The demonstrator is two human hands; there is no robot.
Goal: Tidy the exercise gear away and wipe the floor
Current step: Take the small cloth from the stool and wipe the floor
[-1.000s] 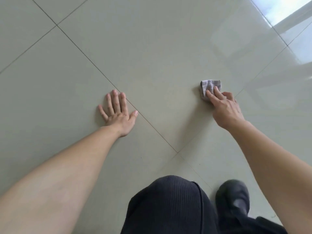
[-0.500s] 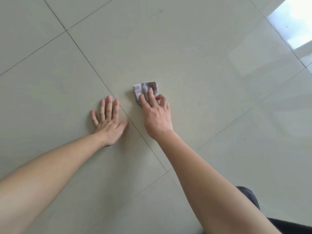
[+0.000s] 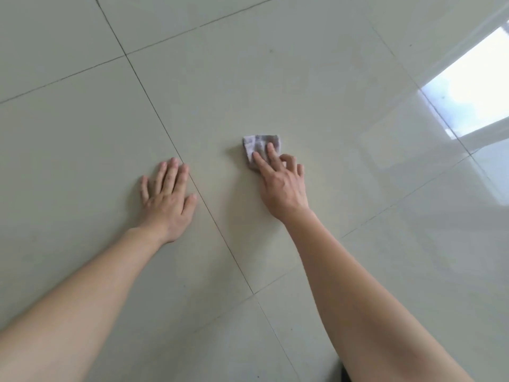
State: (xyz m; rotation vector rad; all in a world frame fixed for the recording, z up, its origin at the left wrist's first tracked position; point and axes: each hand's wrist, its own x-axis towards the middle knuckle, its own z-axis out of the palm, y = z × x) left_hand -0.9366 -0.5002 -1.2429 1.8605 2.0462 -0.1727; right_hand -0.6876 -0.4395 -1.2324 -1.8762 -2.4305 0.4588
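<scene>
Down at floor level, both bare forearms reach out from the near edge. The left hand (image 3: 168,201) lies flat on the floor (image 3: 289,73), palm down, fingers straight and close together, thumb set slightly out to the right. It holds nothing.

To its right, the right hand (image 3: 281,186) is on the cloth (image 3: 260,142). Two fingers (image 3: 271,151) stretch out straight and press on it, while the other two curl in at its right edge. The thumb is hidden, so I cannot tell whether it is under the cloth.

The cloth is a small, folded grey rag with a faint pattern too blurred to make out. It lies flat on the floor, just beyond the right hand's knuckles and a little farther away than the left hand's fingertips.

The floor is large, pale, glossy tiles. A dark grout line (image 3: 154,103) runs from far left toward the near middle and passes between the two hands, touching the left hand's index fingertip. It meets a crossing line at a corner (image 3: 253,293) between the forearms. The cloth and right hand are on the big tile right of that line.

At far right a bright window reflection (image 3: 473,84) glares off the tiles. A sliver of something dark (image 3: 344,373) shows at the near edge, too little of it to identify.
</scene>
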